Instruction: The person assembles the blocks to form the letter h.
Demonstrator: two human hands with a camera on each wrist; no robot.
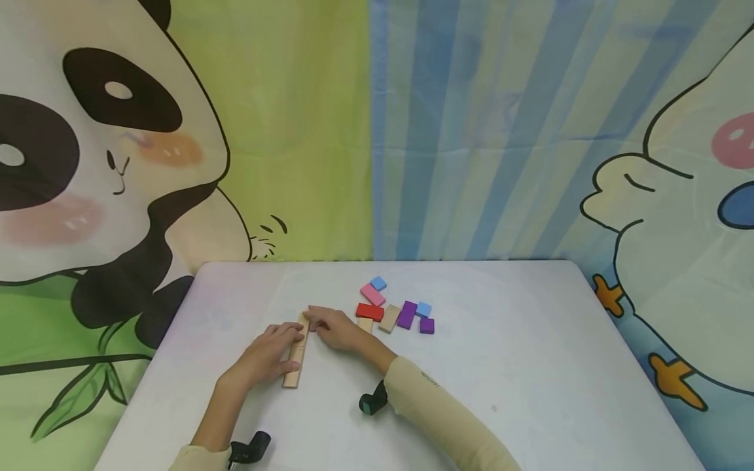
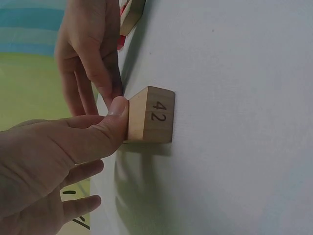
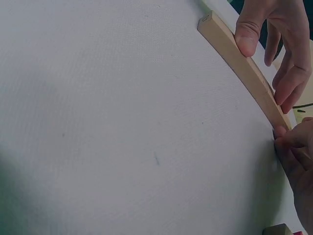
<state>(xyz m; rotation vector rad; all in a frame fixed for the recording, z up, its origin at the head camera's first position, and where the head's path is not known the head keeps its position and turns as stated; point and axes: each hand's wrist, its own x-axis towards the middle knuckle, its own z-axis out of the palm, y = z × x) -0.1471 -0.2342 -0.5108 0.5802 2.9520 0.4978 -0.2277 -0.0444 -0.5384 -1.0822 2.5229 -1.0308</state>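
Note:
A straight row of plain wooden blocks [image 1: 298, 352] lies on the white table, left of centre in the head view. Printed digits mark the near end face of the wooden block [image 2: 159, 115] in the left wrist view. My left hand [image 1: 268, 353] lies along the row's left side, thumb on the near block and fingertips farther along, as the right wrist view also shows. At the row's far end, my right hand [image 1: 336, 328] pinches the end block between curled fingers and thumb; the fingers partly hide that block.
Right of my right hand several loose blocks lie together: a red block [image 1: 370, 312], a pink block [image 1: 373, 294], a purple block [image 1: 407, 314], a blue block [image 1: 378, 283] and a tan block [image 1: 389, 319]. Behind the table [image 1: 530, 340] hangs a printed cloth [image 1: 294, 131].

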